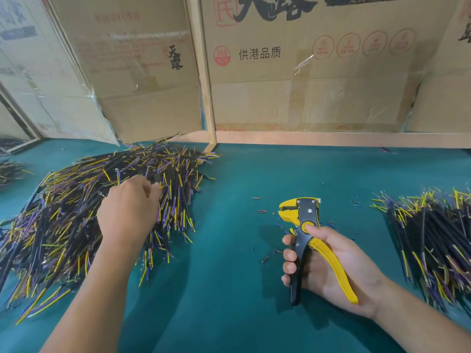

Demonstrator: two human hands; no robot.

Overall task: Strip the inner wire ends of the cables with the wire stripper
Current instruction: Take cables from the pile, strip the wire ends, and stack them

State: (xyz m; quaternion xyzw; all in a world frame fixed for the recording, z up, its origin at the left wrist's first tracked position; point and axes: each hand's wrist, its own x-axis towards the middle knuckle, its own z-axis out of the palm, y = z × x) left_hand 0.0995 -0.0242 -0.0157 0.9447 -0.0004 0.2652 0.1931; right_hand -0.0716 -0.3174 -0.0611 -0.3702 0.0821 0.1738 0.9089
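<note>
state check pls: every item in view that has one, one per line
wire stripper: held off the table, jaws open, no wire in them
right hand: grips the stripper handles
left hand: on the left cable pile, fingers curled into the cables
left cable pile: loose heap on the table
right cable pile: loose heap on the table, untouched
insulation scraps: scattered on the table near the stripper

L hand (128,212) fingertips buried in cable pile (63,225); R pile (433,238) cut by frame edge.
</note>
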